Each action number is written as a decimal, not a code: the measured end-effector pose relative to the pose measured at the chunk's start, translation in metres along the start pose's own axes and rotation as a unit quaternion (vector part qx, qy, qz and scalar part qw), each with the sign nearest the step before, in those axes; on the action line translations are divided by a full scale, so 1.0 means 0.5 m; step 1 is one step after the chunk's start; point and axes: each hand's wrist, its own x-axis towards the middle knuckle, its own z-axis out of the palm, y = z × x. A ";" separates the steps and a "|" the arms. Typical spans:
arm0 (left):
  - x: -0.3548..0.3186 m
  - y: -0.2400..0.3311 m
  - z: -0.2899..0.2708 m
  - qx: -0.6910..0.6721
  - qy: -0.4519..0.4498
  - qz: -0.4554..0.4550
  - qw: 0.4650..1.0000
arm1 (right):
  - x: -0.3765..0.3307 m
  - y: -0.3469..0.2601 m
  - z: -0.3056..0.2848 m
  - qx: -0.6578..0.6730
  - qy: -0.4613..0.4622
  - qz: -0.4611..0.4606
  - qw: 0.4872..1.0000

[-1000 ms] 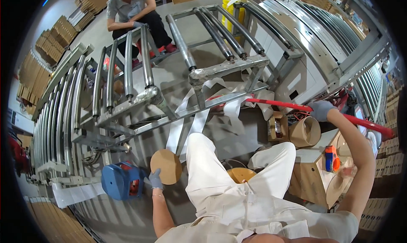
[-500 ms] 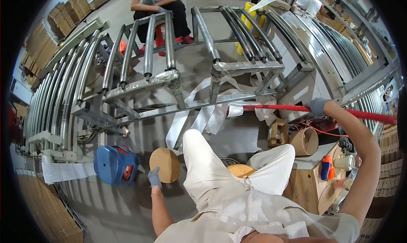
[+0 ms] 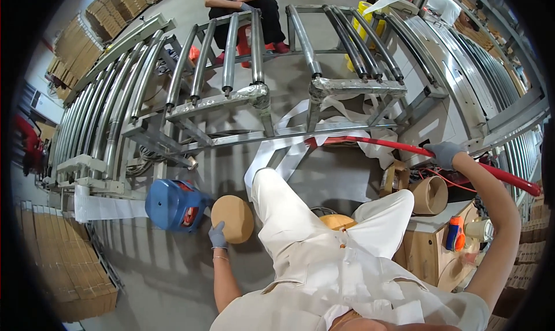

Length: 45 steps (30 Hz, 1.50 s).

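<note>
My left hand, in a grey glove, grips the near left edge of a round brown disc beside my left knee. It looks like a stool top or a thick cardboard round; what lies under it is hidden. At the right, my gloved right hand is wrapped round a long red pole. The pole's thick end sticks out past my forearm, and its thin end reaches left to white strips lying on the floor by the roller frame.
A metal roller frame stands ahead, with a seated person behind it. Left are a blue plastic stool and stacked flat cardboard. On my right stand a cardboard tube and a wooden box with tape and an orange-blue item.
The view has turned left, so the scene sits further right. The red pole's thin end has drawn back from the white strip that was on it. Both hands keep their holds.
</note>
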 end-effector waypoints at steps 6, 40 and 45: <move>-0.023 0.064 -0.048 0.016 0.005 0.086 0.996 | -0.010 -0.030 0.073 -0.144 0.075 0.051 0.985; -0.132 0.123 -0.026 0.063 -0.054 0.040 0.996 | -0.153 0.001 0.270 -0.133 0.105 -0.011 0.986; -0.131 0.091 -0.094 0.104 -0.029 0.046 0.993 | -0.121 -0.053 0.331 -0.061 0.127 0.019 0.990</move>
